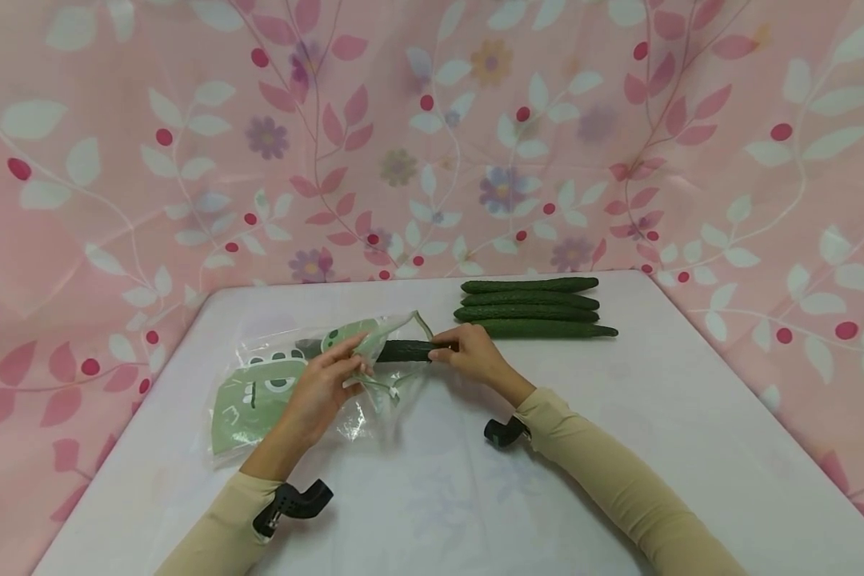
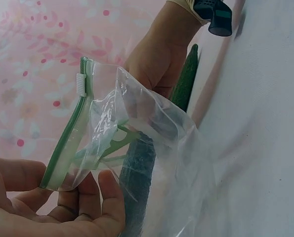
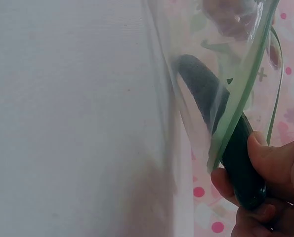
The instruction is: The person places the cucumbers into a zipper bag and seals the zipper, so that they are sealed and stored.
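A clear zip bag (image 1: 259, 400) with a green cartoon print lies on the left of the table, its green-edged mouth spread toward the right. My left hand (image 1: 324, 392) pinches the bag's rim near the green zip strip (image 2: 63, 143), which carries a white slider (image 2: 81, 85). My right hand (image 1: 471, 352) grips the near end of a dark green cucumber (image 1: 406, 350). Most of that cucumber (image 3: 206, 91) is inside the bag, seen through the plastic, while its gripped end sticks out of the mouth.
Several more cucumbers (image 1: 529, 308) lie side by side at the back right of the white table (image 1: 619, 464). A pink flowered cloth (image 1: 432, 160) hangs behind and at the sides. Each wrist wears a black camera (image 1: 298, 500).
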Motion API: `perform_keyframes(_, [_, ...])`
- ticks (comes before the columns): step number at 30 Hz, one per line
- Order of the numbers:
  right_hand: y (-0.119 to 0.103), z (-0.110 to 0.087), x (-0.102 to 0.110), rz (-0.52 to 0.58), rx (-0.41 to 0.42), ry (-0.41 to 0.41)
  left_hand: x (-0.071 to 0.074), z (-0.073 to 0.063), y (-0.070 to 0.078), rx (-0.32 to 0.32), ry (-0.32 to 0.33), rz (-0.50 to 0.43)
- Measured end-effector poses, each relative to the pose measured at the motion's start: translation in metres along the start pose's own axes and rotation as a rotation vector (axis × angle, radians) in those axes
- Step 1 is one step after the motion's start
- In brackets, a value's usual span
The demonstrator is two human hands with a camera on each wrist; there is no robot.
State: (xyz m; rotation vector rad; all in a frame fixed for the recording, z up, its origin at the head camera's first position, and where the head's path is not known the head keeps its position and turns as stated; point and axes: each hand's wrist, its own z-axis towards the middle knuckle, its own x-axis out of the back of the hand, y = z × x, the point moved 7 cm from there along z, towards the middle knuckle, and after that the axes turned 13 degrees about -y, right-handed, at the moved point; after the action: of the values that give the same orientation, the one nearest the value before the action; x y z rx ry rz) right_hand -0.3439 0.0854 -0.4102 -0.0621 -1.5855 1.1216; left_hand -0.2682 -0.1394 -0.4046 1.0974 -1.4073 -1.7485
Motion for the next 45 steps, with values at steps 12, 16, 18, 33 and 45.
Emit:
perform_keyframes(12, [-0.011,0.013,-0.003,-0.035,0.035,0.040,-0.004,0.002,-0.005,0.032,-0.037,-0.025])
perform_keyframes(16, [-0.016,0.017,-0.006,-0.084,0.054,0.068,-0.005,0.002,-0.007,0.043,-0.038,-0.036])
perform_keyframes(18, [-0.019,0.019,-0.008,-0.111,0.060,0.081,-0.006,0.002,-0.008,0.047,-0.038,-0.045])
perform_keyframes(33, [-0.019,0.024,-0.013,-0.119,0.086,0.223,-0.004,0.002,-0.009,0.057,-0.019,-0.059])
perform_keyframes(45, [0.012,0.011,0.022,0.061,-0.001,0.154,-0.002,0.001,-0.011,0.045,-0.006,-0.051])
